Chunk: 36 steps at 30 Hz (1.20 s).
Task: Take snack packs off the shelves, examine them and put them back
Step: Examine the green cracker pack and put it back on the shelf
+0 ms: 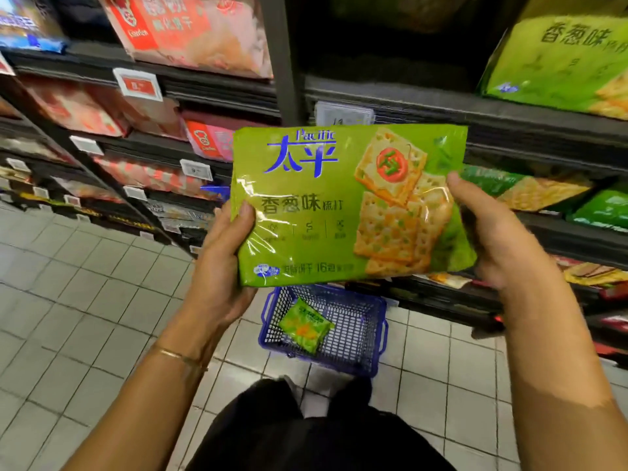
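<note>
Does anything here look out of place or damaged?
Only mildly: a small green pack lies tilted in the blue basket on the floor, not on a shelf. The green cracker pack, held by the left hand and right hand, looks undamaged.

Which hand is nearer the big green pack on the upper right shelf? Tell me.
Right. The right hand grips the held cracker pack at its right edge, below the shelf pack; the left hand grips the left edge, farther off to the left.
</note>
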Motion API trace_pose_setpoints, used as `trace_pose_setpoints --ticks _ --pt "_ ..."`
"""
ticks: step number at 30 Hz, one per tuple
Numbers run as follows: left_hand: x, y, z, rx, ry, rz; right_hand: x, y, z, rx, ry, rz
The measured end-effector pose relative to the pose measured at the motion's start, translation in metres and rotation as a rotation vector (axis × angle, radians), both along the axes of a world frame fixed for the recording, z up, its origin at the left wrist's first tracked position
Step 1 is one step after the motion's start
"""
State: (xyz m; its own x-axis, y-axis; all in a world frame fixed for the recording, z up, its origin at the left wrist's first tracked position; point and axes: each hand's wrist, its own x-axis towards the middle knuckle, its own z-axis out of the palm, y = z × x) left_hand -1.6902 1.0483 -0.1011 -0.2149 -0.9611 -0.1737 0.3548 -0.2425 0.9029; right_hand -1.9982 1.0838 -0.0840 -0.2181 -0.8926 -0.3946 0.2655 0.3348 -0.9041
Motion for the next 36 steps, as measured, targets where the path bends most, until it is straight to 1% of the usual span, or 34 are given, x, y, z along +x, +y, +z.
trace_pose_setpoints --ticks 1,2,3,6,9,13,15,19,22,24,26,30,36 --pt "0.004 0.005 -0.003 -0.003 -0.002 -0.014 0.005 0.009 -0.003 0.024 -0.072 0.031" --pt "0.010 0.009 -0.006 0.003 0.003 -0.028 0.011 0.016 -0.007 0.023 -0.102 0.041" --pt "0.016 0.012 -0.008 0.017 0.012 -0.043 0.019 0.023 -0.009 0.014 -0.100 0.027" --pt "0.036 0.017 -0.016 0.074 -0.004 -0.112 0.045 0.041 -0.012 -0.011 -0.035 -0.110" --pt "0.055 0.019 -0.021 0.126 -0.039 -0.174 0.070 0.062 -0.018 -0.023 0.032 -0.166" --pt "0.077 0.028 -0.026 0.129 -0.115 -0.229 0.099 0.092 -0.029 0.023 -0.047 -0.252" --pt "0.085 0.034 -0.031 0.113 -0.148 -0.229 0.110 0.106 -0.035 0.047 -0.048 -0.301" --pt "0.098 0.047 -0.039 0.203 -0.124 -0.236 0.125 0.132 -0.042 0.055 -0.068 -0.309" --pt "0.107 0.056 -0.044 0.203 -0.114 -0.253 0.132 0.147 -0.042 0.044 -0.112 -0.330" --pt "0.113 0.059 -0.046 0.188 -0.110 -0.234 0.137 0.153 -0.038 -0.002 -0.156 -0.309" --pt "0.117 0.060 -0.048 0.171 -0.092 -0.214 0.142 0.153 -0.032 -0.041 -0.129 -0.288" --pt "0.120 0.063 -0.053 0.140 -0.044 -0.185 0.145 0.146 -0.019 -0.060 0.022 -0.258" --pt "0.123 0.064 -0.054 0.156 0.006 -0.108 0.145 0.144 -0.014 -0.091 -0.034 -0.234"
